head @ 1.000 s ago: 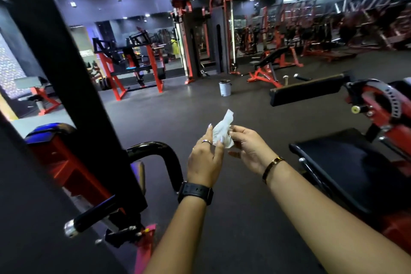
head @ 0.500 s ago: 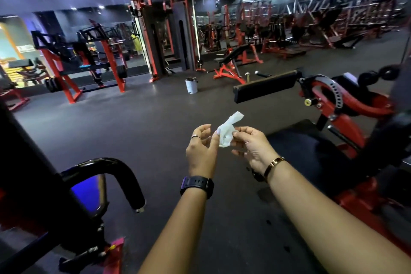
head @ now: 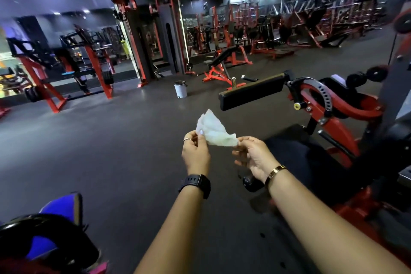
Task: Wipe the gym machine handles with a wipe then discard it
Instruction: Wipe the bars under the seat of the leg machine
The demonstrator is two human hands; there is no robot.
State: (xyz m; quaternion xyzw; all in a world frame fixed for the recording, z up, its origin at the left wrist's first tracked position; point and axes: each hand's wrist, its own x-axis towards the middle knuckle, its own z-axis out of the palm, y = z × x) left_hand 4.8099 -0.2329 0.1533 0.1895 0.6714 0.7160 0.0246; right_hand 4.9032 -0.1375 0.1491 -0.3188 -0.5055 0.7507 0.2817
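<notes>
Since the frame half a second ago, the two hands have drawn apart and the white wipe (head: 214,132), then bunched between them, is now spread open in mid-air over the dark floor (head: 106,151). The left hand (head: 196,153) pinches the wipe's left edge between thumb and fingertips, while the right hand (head: 253,158) pinches its lower right corner, the remaining fingers loosely curled. A small white bin (head: 180,89) stands well apart on the floor ahead, and the black curved shape at bottom left is probably a machine handle (head: 44,238), though blur obscures it.
</notes>
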